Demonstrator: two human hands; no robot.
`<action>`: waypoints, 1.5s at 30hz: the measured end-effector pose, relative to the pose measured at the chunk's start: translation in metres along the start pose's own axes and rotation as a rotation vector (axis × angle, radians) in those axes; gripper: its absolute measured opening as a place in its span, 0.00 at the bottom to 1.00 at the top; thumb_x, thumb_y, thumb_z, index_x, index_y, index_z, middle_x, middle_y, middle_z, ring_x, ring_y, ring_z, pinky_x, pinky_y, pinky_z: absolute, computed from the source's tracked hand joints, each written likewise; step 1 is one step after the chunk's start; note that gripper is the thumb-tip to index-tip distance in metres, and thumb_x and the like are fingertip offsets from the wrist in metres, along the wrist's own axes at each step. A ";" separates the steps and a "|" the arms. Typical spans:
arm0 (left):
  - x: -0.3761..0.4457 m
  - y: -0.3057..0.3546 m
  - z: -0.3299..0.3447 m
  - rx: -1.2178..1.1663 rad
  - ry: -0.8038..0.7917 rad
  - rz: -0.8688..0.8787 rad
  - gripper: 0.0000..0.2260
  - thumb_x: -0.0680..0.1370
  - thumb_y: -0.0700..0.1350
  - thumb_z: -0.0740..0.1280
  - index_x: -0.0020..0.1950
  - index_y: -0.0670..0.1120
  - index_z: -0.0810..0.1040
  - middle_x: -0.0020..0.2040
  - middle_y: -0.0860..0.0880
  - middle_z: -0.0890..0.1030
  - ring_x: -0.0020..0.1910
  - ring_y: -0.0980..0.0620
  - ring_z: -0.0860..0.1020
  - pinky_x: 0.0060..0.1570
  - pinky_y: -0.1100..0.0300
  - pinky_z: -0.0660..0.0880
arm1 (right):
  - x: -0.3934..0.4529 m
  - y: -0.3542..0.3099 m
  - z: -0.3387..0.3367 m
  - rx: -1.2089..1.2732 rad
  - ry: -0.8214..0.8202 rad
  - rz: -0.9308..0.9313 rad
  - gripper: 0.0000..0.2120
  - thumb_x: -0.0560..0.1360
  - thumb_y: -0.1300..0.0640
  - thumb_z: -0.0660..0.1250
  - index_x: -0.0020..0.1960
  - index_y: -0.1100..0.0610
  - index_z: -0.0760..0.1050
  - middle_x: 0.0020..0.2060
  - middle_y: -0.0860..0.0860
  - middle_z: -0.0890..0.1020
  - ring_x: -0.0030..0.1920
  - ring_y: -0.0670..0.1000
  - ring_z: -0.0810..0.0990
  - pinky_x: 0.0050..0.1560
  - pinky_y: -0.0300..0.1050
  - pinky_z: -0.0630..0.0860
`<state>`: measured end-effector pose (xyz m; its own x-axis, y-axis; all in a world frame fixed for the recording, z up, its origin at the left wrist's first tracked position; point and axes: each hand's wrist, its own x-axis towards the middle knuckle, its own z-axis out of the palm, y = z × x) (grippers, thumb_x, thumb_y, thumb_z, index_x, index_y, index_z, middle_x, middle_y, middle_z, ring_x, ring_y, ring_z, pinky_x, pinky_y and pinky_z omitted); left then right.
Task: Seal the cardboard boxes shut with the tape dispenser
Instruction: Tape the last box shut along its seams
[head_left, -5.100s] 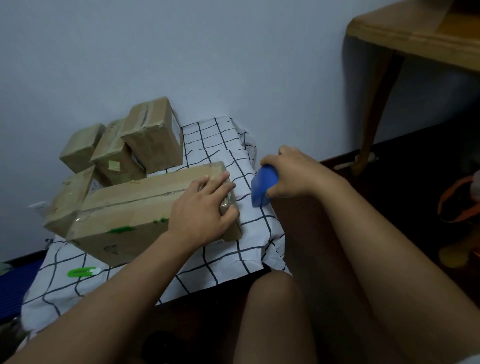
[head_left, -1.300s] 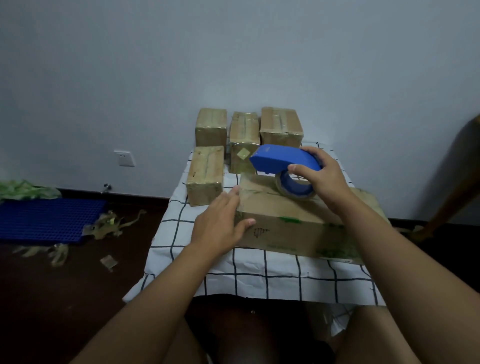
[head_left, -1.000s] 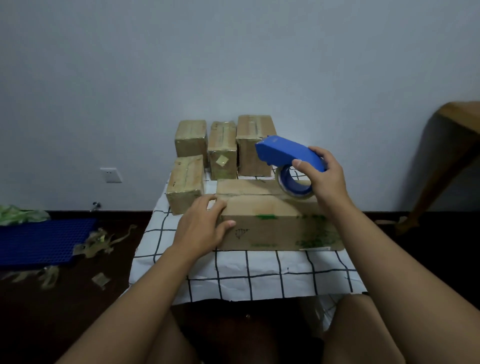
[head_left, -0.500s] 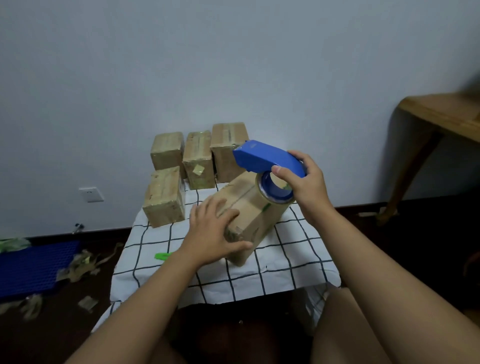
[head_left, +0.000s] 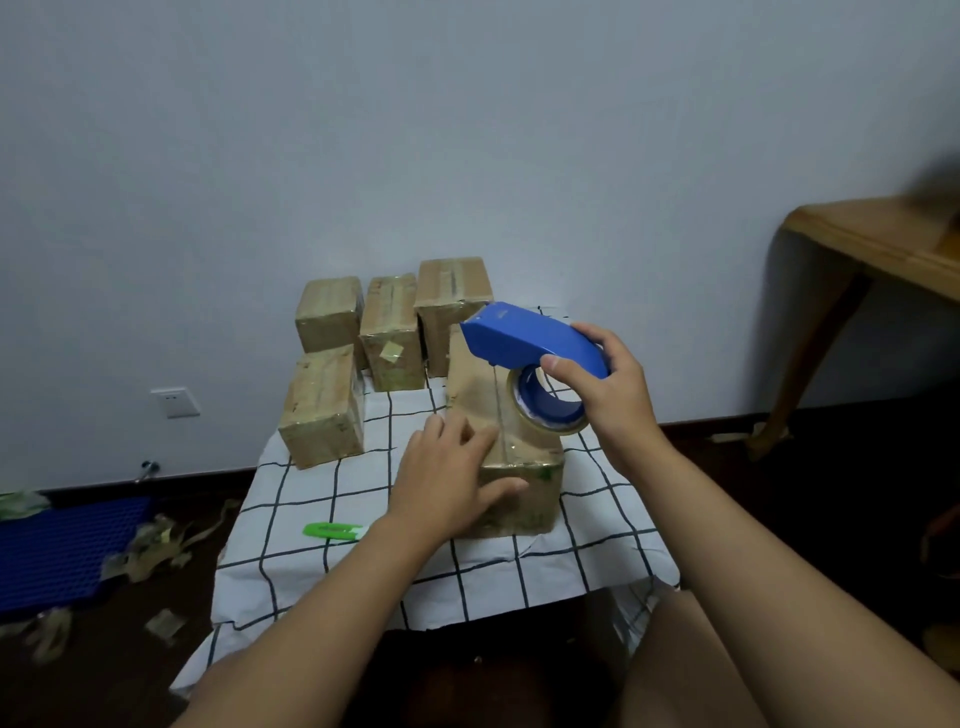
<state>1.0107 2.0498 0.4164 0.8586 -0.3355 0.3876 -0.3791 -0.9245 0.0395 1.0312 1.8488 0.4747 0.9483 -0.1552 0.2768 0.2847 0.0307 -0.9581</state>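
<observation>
Against a pale wall, on the checked-cloth surface (head_left: 597, 519), the left hand (head_left: 452, 478) lies flat-fingered on the long brown cardboard box (head_left: 498, 415) while the right hand (head_left: 608, 384) grips the blue tape dispenser (head_left: 524, 338) just over it, a taping pass apparently next, needing firm downward contact.

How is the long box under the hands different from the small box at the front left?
The long cardboard box is larger, and the left hand rests on it; the small box is shorter, standing alone untouched. The blue tape dispenser, gripped by the right hand, is over the long one only. Both are brown cardboard on the checked cloth.

Home room: wall socket (head_left: 175, 402), wooden table (head_left: 878, 249)
</observation>
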 end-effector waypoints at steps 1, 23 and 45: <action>0.000 -0.001 0.000 -0.051 0.003 0.039 0.28 0.73 0.71 0.58 0.64 0.54 0.75 0.55 0.51 0.72 0.53 0.49 0.68 0.51 0.55 0.68 | -0.001 0.000 -0.002 -0.002 -0.005 0.003 0.27 0.59 0.39 0.77 0.56 0.40 0.76 0.58 0.47 0.78 0.55 0.47 0.79 0.41 0.30 0.76; -0.003 -0.013 -0.051 -1.287 -0.005 -0.702 0.12 0.81 0.51 0.62 0.53 0.48 0.82 0.50 0.50 0.85 0.52 0.50 0.83 0.45 0.62 0.76 | -0.027 0.003 -0.025 0.039 -0.230 0.019 0.25 0.61 0.46 0.77 0.58 0.40 0.80 0.52 0.43 0.81 0.44 0.41 0.80 0.43 0.36 0.76; -0.011 -0.026 -0.074 -2.082 -0.157 -0.781 0.12 0.78 0.35 0.65 0.62 0.36 0.76 0.56 0.37 0.82 0.55 0.44 0.82 0.45 0.60 0.81 | -0.040 0.017 -0.012 0.086 -0.326 0.072 0.25 0.61 0.48 0.75 0.59 0.42 0.80 0.54 0.43 0.80 0.46 0.43 0.80 0.44 0.38 0.77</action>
<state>0.9859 2.0913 0.4794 0.9480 -0.2137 -0.2357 0.3164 0.5564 0.7683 0.9967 1.8437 0.4471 0.9574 0.1738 0.2308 0.2129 0.1153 -0.9702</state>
